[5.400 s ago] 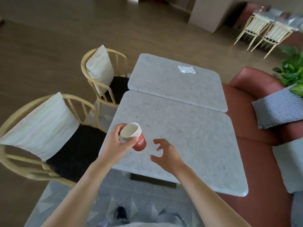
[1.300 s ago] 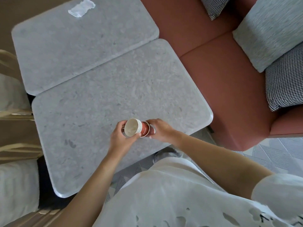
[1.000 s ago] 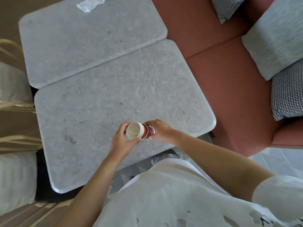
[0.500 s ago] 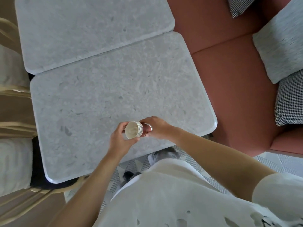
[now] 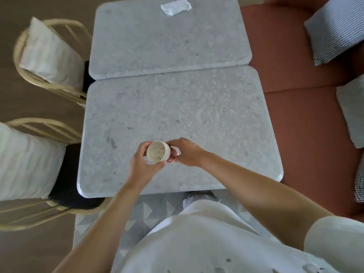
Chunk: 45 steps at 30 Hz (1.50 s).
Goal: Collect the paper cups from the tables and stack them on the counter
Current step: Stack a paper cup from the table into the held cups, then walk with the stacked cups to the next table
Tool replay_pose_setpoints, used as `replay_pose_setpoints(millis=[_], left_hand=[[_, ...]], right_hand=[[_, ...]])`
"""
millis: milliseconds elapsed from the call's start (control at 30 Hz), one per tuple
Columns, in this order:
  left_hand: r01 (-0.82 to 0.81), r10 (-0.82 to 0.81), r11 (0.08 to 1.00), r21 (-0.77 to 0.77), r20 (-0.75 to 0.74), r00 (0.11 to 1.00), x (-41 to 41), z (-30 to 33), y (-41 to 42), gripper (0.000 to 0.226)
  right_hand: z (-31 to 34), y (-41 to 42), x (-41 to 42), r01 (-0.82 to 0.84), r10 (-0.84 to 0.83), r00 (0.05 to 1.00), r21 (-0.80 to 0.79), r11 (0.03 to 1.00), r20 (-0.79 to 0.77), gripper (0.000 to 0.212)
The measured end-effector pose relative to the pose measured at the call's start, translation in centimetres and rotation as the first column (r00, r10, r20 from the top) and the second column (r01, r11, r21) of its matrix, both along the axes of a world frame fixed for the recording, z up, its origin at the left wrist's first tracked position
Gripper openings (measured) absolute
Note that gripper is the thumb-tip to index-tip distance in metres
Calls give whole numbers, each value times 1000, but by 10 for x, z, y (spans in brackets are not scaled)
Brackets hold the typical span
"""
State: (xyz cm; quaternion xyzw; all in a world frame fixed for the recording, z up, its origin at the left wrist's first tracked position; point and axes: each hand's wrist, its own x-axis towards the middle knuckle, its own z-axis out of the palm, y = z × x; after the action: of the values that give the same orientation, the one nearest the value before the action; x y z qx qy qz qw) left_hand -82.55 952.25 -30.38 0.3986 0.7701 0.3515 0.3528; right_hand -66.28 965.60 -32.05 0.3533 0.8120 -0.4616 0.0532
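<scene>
A white, loosely creased shirt (image 5: 206,239) fills the near edge. Beyond it both bare hands meet over the near bench (image 5: 197,107), a rounded slab of mottled grey stone. The left hand (image 5: 140,167) has its grip closed round the rim end of a nested stack of paper cups (image 5: 157,153), lying sideways with ridged cream rims. The right hand (image 5: 186,153) pinches the stack's reddish base. Left of the bench stand cane chairs (image 5: 49,127) with ribbed pale cushions. Past it lies a second stone bench (image 5: 167,46) bearing a crumpled paper scrap (image 5: 175,6).
</scene>
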Motion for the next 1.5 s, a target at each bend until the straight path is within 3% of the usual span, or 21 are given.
replay_pose_setpoints(millis=[333,667,1000,1200,1500], left_hand=[[-134,166,957,259,-106,980,-117,97,-93,67],[-224,371,811,540,-180,911,-254,194,-233,64],[-448,682,624,640,-165,713,-335,245,-426,64],[-598,827,473,647,-93,554,-349,243,-522,68],[-767,964,243,594,-61,259,-365,250,-608,74]], right_hand=[[88,-64,-134,-89,112,961,102,991,-253,49],[175,-199,-309,-89,190,899,260,962,-395,54],[237,-369,-447,-355,475,680,316,880,-558,33],[248,-457,-504,-574,661,545,345,742,-516,34],[248,-550,-584,-736,793,339,382,559,-507,40]])
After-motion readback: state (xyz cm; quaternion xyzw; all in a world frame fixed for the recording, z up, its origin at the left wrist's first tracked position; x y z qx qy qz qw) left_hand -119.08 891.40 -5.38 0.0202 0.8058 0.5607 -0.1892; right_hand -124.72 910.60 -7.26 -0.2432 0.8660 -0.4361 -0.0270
